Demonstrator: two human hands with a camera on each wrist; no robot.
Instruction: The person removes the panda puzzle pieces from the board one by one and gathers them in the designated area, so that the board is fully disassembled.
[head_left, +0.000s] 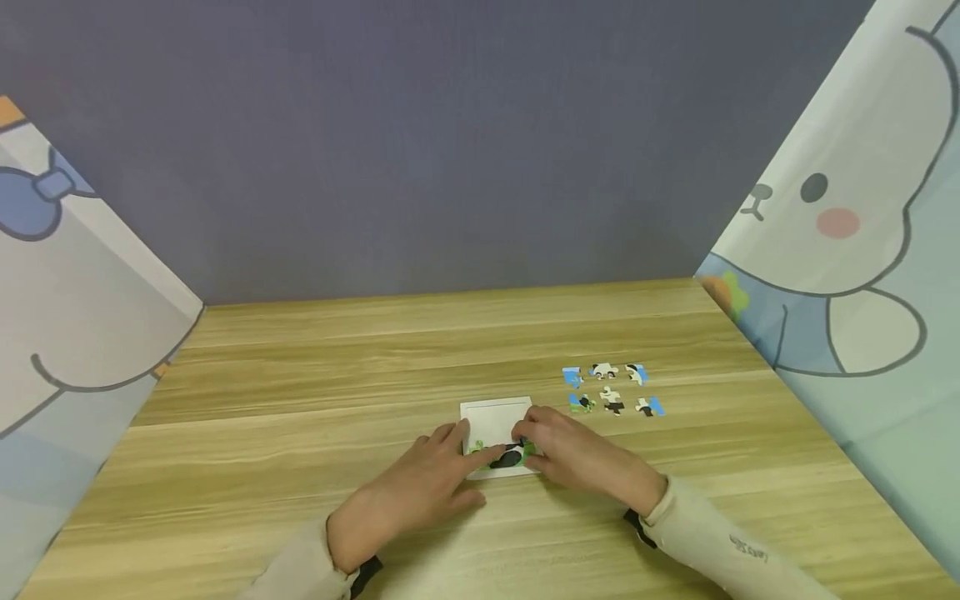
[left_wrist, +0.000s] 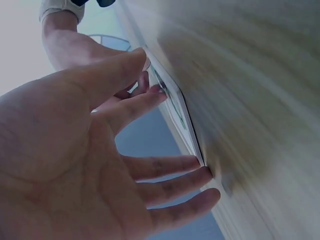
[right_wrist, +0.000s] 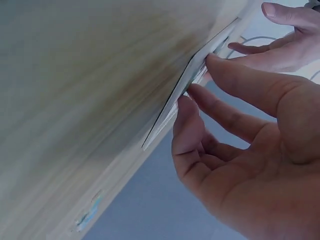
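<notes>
I see a thin, flat white puzzle tray (head_left: 495, 417), rectangular with a raised rim, lying on the pale wood-grain worktop (head_left: 300, 375). A few glossy pieces (head_left: 510, 456) in green and black sit fitted along its near edge, right under my fingertips. My left hand (head_left: 420, 483) lies spread, fingers straight, tips touching the tray's near left corner; the left wrist view shows those fingers (left_wrist: 170, 165) meeting the tray's edge (left_wrist: 182, 120). My right hand (head_left: 573, 454) comes in from the other side, fingers only lightly bent, tips pressing on the fitted pieces and the tray's right edge; the right wrist view shows the fingertips (right_wrist: 187, 107) against the thin board (right_wrist: 185, 85). The two hands nearly meet over the tray.

Beyond my right hand, well apart from it, six loose knobbed pieces (head_left: 611, 388) in blue, white and black lie in two short rows. A plain grey-violet wall (head_left: 450, 142) stands behind the worktop, and cartoon-printed panels (head_left: 847, 233) close in both sides.
</notes>
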